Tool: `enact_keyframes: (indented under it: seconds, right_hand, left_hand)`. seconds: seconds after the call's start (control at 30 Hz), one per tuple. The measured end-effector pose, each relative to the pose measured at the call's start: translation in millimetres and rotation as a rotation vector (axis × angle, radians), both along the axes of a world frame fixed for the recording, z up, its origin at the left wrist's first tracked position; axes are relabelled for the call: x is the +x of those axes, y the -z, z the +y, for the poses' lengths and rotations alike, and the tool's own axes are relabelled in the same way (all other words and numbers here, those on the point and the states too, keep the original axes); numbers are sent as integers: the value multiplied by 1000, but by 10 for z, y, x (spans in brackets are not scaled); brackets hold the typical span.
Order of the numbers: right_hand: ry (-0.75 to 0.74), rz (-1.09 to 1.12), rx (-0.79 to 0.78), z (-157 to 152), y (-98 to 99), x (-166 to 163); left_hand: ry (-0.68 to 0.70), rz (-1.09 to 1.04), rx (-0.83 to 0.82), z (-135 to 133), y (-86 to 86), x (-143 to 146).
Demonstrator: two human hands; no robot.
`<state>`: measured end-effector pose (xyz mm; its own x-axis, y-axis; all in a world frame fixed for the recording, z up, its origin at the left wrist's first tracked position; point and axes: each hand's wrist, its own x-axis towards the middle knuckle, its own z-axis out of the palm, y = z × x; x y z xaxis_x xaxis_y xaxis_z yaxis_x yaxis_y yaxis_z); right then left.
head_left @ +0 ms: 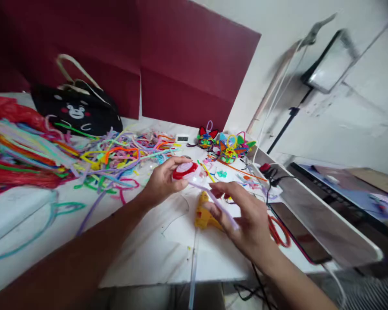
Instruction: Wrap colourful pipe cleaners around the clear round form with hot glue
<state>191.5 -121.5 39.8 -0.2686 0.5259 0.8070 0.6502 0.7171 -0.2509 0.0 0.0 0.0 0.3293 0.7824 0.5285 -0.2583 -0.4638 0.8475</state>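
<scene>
The left hand (162,181) pinches the red-and-pink pipe-cleaner coil (185,170) at its fingertips, toward two o'clock. A lilac pipe cleaner (221,206) runs from the coil toward four o'clock, between the right hand's (247,213) half-curled fingers and thumb; whether they grip it, I cannot tell.

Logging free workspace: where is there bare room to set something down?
A wide, mostly bare patch of white tabletop lies between the left forearm and the clear glue stick; a smaller one lies between that stick and the right forearm. Crowded: pipe cleaners at left, ornaments at the back, a phone at right.
</scene>
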Motion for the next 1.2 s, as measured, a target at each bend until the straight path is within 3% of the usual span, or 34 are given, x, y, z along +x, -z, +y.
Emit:
enact_keyframes:
  seconds: [0.3,0.77,1.2]
  right_hand:
    - [22,106,101,271,-57,16]
    - [36,340,-44,524,83,19]
    - [-137,622,-447,578,130,55]
  left_hand:
    - [-14,45,2,-43,-21,1]
    - [23,64,35,-96,-21,15]
    - [117,83,59,-92,20,-18]
